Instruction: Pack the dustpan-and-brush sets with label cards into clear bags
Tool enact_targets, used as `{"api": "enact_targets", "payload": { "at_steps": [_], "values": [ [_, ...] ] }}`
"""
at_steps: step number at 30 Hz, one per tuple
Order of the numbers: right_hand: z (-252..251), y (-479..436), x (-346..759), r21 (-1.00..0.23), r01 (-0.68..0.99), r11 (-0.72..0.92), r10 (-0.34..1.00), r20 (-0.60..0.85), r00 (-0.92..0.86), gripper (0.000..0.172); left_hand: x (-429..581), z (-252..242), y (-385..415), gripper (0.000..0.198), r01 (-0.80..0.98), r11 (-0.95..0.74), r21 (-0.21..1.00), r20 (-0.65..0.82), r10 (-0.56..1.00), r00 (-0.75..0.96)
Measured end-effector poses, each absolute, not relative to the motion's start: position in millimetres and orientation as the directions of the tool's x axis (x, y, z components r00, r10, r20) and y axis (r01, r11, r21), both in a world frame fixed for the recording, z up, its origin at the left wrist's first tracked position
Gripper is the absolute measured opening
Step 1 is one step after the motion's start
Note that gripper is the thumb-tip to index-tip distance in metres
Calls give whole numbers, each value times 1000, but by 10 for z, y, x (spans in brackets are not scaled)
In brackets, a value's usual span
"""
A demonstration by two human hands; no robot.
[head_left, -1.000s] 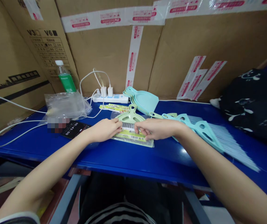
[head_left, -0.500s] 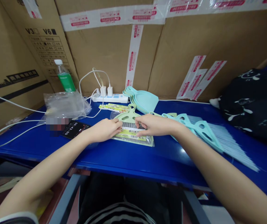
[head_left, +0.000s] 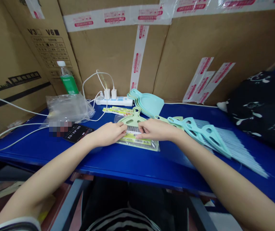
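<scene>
Location: the clear bag (head_left: 154, 147), with the green dustpan (head_left: 135, 112), its brush (head_left: 131, 128) and a yellow-green label (head_left: 137, 139), lies flat on the tabletop (head_left: 127, 165), in front of the power strip (head_left: 118, 101) and slightly to its right.

Hands: the left hand (head_left: 112, 133) has fingers bent and drawn together at the bag's left side; whether they pinch the film or merely press it cannot be told. The right hand (head_left: 155, 129) is half-curled over the label, thumb and forefinger apart; any film between them is too thin to make out.

Risks, in the inspector's judgement:
1. Slack film may wrinkle or tear, the likely cause being uneven pull between the hands.
2. The label may skew or crease if dragged with the film.
3. The brush may slide against the dustpan should left-side pressure lapse.
4. A wide right-hand sweep could disturb the blue brushes (head_left: 207, 136), which overlap in front of the power strip, well to its right; the right forearm passes close to them.
5. Loose labels (head_left: 118, 111), directly before the power strip, lie near the dustpan handle and a white cable (head_left: 107, 110); pushing the bag forward could scatter or snag them.
</scene>
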State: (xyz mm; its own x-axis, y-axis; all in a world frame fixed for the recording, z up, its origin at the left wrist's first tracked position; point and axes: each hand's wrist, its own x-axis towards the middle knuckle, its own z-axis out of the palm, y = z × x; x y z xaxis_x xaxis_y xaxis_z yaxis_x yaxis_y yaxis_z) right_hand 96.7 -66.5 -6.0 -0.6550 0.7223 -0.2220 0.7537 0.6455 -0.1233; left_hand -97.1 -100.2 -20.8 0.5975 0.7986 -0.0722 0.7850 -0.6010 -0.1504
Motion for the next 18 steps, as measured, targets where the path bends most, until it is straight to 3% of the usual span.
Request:
{"api": "enact_targets", "payload": {
  "at_steps": [6,9,12,18],
  "values": [
    [-112,-696,910,-45,794,606,777,-180,-603,29,-967,-236,-1003,18,772,-600,-209,31,785,619],
    [-109,-698,912,-56,795,604,776,-186,-603,28,-975,-255,-1002,23,663,-701,-262,107,662,742],
    [-109,-698,913,-56,799,599,781,-182,-598,25,-980,-266,-1014,33,567,-795,-216,86,563,822],
    [-93,-693,916,-79,812,579,779,-242,-579,15,-995,-228,-1031,35,623,-756,-201,64,625,778]
  ]
}}
